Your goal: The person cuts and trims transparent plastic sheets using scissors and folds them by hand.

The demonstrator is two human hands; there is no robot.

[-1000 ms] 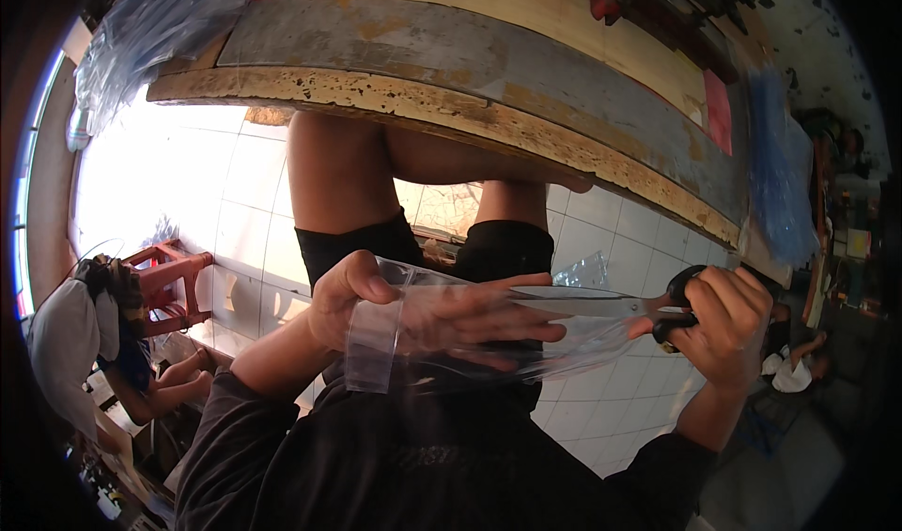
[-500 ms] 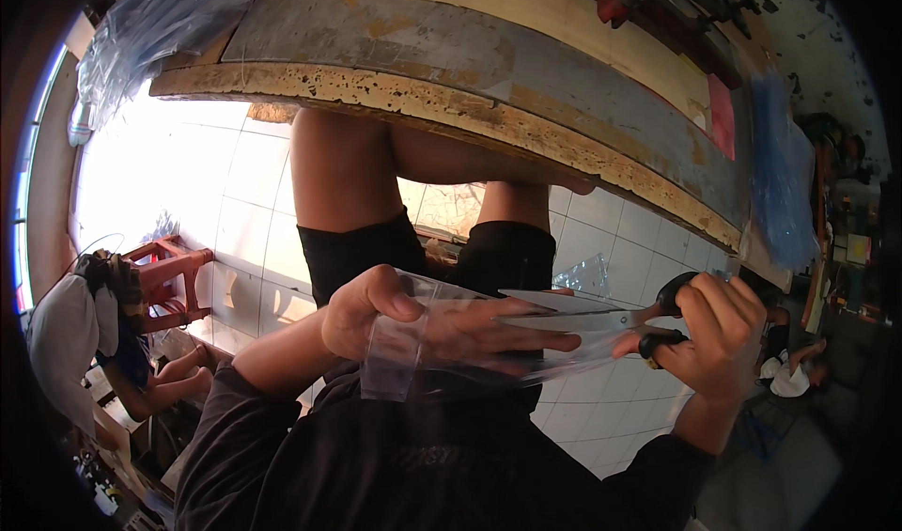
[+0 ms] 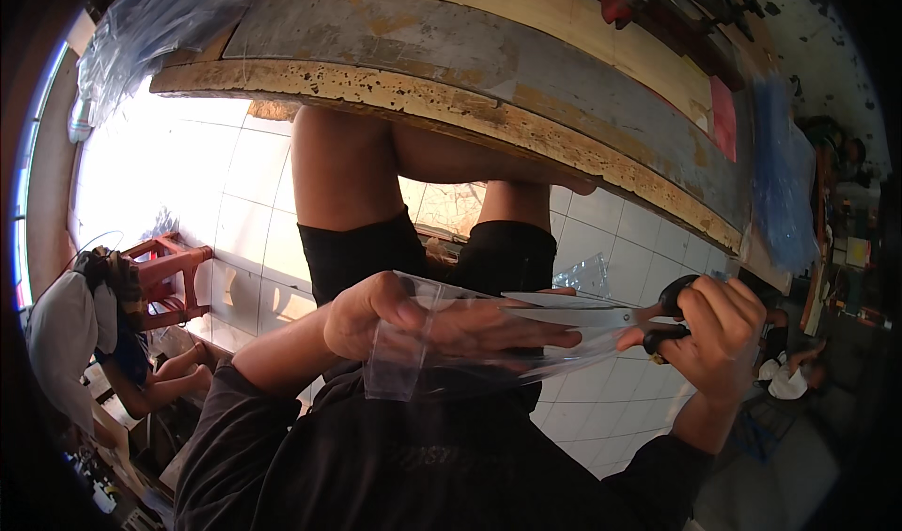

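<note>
My left hand (image 3: 371,317) grips a clear plastic sheet (image 3: 393,373), thumb on top, with the other fingers stretched out under the film and showing through it. A folded or doubled strip of the plastic hangs below the thumb. My right hand (image 3: 716,334) is closed round the black handles of a pair of scissors (image 3: 611,315). Their silver blades point left, a little apart, at the sheet's right part and close to my left fingertips. Whether the film lies between the blades is hard to make out. Both hands are held over my lap.
Ahead stands a worn workbench (image 3: 451,99) with a chipped wooden edge. Clear plastic (image 3: 160,33) lies at its left end, bluish plastic (image 3: 782,183) at its right. A red stool (image 3: 178,273) and a person (image 3: 70,343) are on the left; another person (image 3: 789,376) sits far right.
The scissor handles have come slightly closer together and the blades have narrowed. My left hand and the plastic sheet have barely moved.
</note>
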